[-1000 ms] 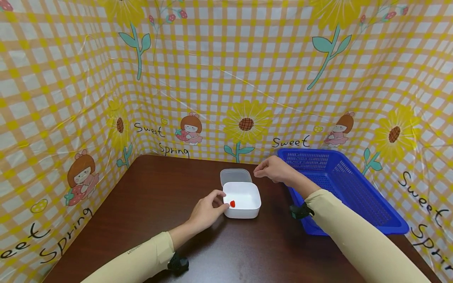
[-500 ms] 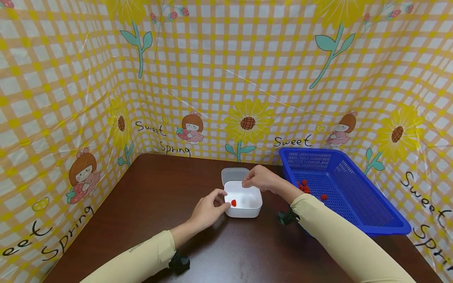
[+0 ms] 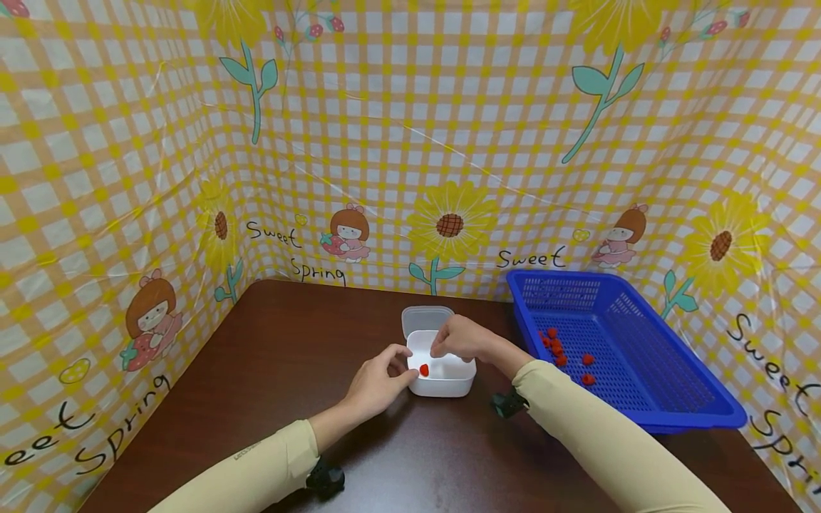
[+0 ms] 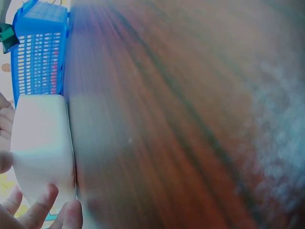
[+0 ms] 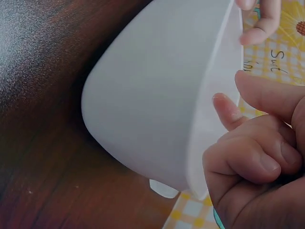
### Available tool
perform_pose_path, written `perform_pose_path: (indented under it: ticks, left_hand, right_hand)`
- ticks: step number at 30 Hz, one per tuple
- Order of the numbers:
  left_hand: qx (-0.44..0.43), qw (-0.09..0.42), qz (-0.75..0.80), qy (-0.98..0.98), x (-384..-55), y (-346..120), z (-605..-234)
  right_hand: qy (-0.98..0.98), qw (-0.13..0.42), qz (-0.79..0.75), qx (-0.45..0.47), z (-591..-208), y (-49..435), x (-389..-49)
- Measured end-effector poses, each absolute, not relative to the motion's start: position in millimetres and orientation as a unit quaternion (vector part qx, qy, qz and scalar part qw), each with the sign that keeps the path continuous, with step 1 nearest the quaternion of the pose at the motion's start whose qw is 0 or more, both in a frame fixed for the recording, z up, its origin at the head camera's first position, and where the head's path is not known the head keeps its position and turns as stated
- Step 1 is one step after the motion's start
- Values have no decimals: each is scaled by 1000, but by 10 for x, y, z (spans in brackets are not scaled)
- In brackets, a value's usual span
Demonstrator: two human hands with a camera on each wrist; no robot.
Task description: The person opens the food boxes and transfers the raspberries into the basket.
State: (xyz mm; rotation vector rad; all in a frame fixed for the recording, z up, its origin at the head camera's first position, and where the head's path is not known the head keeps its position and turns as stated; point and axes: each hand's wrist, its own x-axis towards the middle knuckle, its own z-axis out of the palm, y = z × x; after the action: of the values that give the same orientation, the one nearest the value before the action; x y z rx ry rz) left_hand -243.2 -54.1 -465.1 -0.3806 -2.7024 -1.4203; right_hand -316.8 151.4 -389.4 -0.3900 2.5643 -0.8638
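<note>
A white lidded box (image 3: 441,387), its translucent lid (image 3: 426,315) tipped back behind it, stands on the table. My left hand (image 3: 378,380) holds it at the left side, thumb by the near corner and fingers along the rim. Inside, next to that thumb, lies a small red raspberry-like piece (image 3: 424,370). My right hand (image 3: 465,338) reaches over the right rim, fingertips down in the box. In the right wrist view the thumb (image 5: 262,90) and index finger (image 5: 226,109) stand apart with nothing visible between them; the other fingers are curled in. The hand covers part of the box's interior.
A blue slotted plastic basket (image 3: 648,356) stands to the right, close to my right forearm. Several red raspberry-like pieces (image 3: 556,348) lie in its left part. A checked cloth (image 3: 385,128) rises behind the dark wooden table (image 3: 308,335) and along both sides.
My right hand has moved left and down from beside the basket into the white box. More red pieces in the basket have come into view. My left hand stays at the box.
</note>
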Motion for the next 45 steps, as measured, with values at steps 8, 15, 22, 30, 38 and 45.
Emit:
perform_pose_path:
  ticks: [8,15,22,30,38,45]
  left_hand:
    - [-126,40,-462,-877,-2441,-541,-4668]
    - [-123,42,-454,-881,-2447,-532,-4682]
    - [-119,40,-457,-881,-2435,-528,-4668]
    - [-123,39,-455,-881,-2424,-536,-4656]
    - [-121,37,-459,-879,-2414,-538,-4637]
    - [-124,42,-460,-878,-2413,-538,-4640]
  right_hand:
    - [924,220,-279,-138,-4003,1429,-3152]
    - [918,249,-272,-145,-4084,1368,-3134]
    - [933,236,-215,-167,-4164,1310,-3107]
    - [937,215,-195,-194,-4231,1275,-3091]
    - [948,173,-180,-197,-4290,1246,-3062]
    - [944,156,-214,-196,-4288,1238,-3028]
